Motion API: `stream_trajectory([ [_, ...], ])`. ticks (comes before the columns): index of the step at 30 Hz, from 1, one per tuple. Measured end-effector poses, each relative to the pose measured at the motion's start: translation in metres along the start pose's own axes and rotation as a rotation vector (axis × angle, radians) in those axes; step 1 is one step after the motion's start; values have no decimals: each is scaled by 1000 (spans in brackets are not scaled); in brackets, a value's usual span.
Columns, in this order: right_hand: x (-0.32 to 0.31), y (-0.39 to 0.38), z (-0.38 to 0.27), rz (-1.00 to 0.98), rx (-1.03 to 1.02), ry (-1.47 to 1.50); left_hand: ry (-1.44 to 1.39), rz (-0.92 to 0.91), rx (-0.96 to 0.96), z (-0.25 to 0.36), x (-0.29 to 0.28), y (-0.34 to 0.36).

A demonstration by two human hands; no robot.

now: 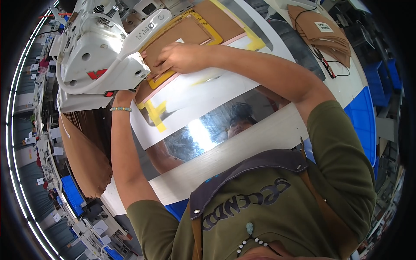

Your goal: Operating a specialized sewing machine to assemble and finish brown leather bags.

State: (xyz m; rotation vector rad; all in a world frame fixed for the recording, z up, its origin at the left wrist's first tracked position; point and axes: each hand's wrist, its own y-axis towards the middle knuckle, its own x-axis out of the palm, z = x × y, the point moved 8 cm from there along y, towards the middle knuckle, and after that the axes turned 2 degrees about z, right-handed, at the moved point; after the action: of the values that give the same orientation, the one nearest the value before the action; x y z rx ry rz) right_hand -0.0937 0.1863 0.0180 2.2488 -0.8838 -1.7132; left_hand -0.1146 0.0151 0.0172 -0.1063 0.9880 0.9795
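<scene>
Bright, even overhead light. Strong glare on the glossy table (225, 93), with a hot spot in its reflective centre. White sewing machine (97, 52) nearly blown out. Heavy fisheye bending, black vignette at the rim. Centre is sharp.

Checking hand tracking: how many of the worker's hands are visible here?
2. The right hand lies flat on the brown fabric piece in the yellow template frame. The left hand is mostly hidden under the white sewing machine head; only wrist and beaded bracelet show.

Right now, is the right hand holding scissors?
No, the right hand lies flat on brown fabric in a yellow frame, with no tool in it.
</scene>
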Motion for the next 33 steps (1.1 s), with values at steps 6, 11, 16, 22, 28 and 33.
stream_trajectory([
  [6, 9, 14, 19, -171, 123, -42, 144, 51, -26, -19, -3, -21],
  [11, 8, 15, 19, -160, 148, -216, 454, 134, -19, -43, -15, -55],
  [16, 7, 12, 12, -231, 168, -175, 634, 147, -218, -57, -20, -72],
  [22, 2, 6, -2, -182, 80, -76, 18, 484, -678, -62, -29, -105],
  [28, 3, -2, -13, -191, 19, -8, -202, 414, -623, -24, -26, -118],
  [33, 0, -10, -32, -192, -44, -59, -57, 379, -558, 13, -17, -114],
])
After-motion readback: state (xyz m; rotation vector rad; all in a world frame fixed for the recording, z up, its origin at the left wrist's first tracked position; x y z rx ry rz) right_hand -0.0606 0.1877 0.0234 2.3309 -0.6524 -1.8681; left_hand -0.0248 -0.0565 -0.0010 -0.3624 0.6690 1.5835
